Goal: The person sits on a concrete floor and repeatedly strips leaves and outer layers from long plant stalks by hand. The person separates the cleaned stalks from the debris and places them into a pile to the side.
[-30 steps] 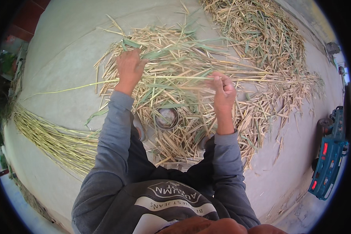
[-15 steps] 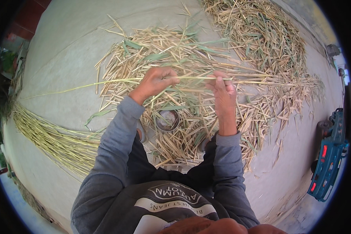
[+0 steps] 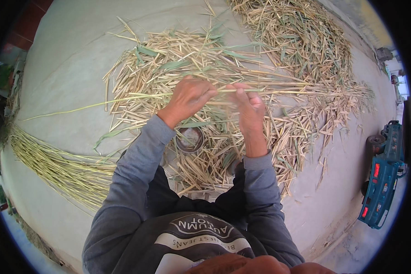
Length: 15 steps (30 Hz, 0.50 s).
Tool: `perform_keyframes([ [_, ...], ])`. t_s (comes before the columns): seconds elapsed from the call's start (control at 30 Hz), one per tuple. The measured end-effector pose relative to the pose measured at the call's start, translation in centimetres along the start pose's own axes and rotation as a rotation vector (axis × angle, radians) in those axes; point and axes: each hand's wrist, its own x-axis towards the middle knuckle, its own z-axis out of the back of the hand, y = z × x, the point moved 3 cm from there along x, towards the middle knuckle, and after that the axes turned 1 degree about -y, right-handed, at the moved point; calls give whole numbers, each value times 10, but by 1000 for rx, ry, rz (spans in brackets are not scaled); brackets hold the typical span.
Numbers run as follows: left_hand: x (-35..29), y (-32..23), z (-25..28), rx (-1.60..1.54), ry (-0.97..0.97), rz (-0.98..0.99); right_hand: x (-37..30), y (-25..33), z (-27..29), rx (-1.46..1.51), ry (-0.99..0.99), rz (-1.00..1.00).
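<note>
A long, thin yellow-green plant stalk [image 3: 96, 103] runs across in front of me, its thin end reaching far to the left. My left hand [image 3: 186, 99] is closed round it, knuckles up. A short way to the right, my right hand [image 3: 251, 109] pinches the same stalk between thumb and fingers; motion smears some of its fingertips. Beneath both hands spreads a heap of dry straw-coloured pieces and green leaves [image 3: 169, 48]. A round, worn metal tin [image 3: 190, 139] stands among the straw below my hands, between my legs.
To the left lies a bundle of long yellow-green stalks [image 3: 61, 169] on the concrete ground [image 3: 68, 59]. Another large straw heap [image 3: 301, 39] is at the far right. A teal vehicle [image 3: 382, 182] with red lights stands at the right edge.
My hands have come closer together along the stalk: the left has shifted right, the right a little left. The whole view has slid slightly.
</note>
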Motion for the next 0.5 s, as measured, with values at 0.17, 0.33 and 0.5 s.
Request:
perform_keyframes([
  [0.17,1,-10,0,114,-82,-95,-1,-1,0,-72,-152,17],
  [0.33,2,-20,-2,191,-158,-188,1,-1,-5,-62,-186,7],
  [0.5,-1,-28,-2,186,-191,-106,0,4,-3,22,-190,-109],
])
